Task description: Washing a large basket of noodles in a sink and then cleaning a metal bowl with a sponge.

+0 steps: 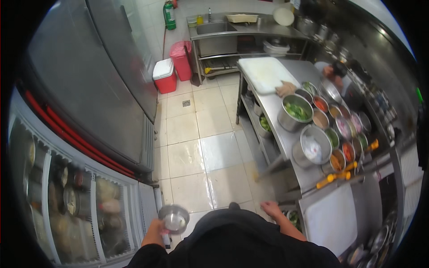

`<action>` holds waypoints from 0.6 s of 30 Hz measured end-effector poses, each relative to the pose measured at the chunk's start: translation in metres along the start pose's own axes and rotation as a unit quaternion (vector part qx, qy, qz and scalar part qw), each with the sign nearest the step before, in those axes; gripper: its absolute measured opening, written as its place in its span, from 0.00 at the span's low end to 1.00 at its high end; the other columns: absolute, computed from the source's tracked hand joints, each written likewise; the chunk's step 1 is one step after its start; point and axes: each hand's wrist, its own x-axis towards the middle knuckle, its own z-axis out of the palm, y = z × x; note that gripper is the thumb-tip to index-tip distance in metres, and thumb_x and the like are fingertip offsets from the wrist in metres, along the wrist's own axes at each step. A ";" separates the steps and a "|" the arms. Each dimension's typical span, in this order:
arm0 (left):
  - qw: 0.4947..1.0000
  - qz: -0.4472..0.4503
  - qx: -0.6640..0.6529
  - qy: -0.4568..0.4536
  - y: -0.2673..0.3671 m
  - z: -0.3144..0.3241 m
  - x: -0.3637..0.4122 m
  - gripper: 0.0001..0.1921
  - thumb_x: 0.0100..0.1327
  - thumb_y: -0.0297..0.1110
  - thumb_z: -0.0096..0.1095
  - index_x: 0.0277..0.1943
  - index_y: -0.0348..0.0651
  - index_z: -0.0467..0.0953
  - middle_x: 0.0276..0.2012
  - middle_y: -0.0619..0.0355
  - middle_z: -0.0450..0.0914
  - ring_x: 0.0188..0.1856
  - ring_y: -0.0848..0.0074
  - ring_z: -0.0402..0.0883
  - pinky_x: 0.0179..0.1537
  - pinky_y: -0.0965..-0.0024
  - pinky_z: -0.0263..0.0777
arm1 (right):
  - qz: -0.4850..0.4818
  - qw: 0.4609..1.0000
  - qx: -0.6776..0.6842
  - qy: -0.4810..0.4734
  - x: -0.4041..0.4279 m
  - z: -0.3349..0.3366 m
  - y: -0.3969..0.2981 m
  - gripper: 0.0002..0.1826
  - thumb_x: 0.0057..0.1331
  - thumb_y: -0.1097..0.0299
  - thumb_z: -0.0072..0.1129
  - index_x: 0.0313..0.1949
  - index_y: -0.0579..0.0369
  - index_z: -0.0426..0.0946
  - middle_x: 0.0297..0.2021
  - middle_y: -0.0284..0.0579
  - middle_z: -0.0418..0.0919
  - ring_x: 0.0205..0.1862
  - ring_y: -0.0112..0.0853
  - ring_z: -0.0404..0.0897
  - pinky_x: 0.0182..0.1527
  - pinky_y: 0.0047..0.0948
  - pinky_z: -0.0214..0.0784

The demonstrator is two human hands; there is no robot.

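My left hand [159, 227] grips the rim of a round stainless steel bowl [174, 219], low beside the open-fronted refrigerator [139, 207]. The bowl looks nearly bare inside, with a small pale bit near its base. My right hand [270, 208] hangs over the floor near the steel worktable, its fingers slightly curled, holding nothing that I can see. On that worktable [285, 144] stand a steel pot of green vegetables [295, 112], a steel pot with a plastic bag [312, 145] and several small containers of cut vegetables.
A white cutting board [264, 73] lies on the far worktable end, another [331, 217] nearer at right. Orange-handled tools [335, 177] lie on the table edge. A red cooler [165, 78], a pink bin [181, 62] and a sink [216, 28] stand ahead. A person [335, 77] bends behind the table.
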 end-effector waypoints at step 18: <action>0.941 0.253 -0.223 0.026 0.230 -0.030 0.091 0.14 0.63 0.26 0.42 0.46 0.32 0.74 0.25 0.45 0.79 0.17 0.66 0.78 0.14 0.64 0.73 | -0.295 0.827 -0.300 0.372 0.318 -0.139 -0.524 0.27 0.56 0.51 0.63 0.46 0.61 0.77 0.53 0.68 0.70 0.59 0.57 0.65 0.62 0.49 0.55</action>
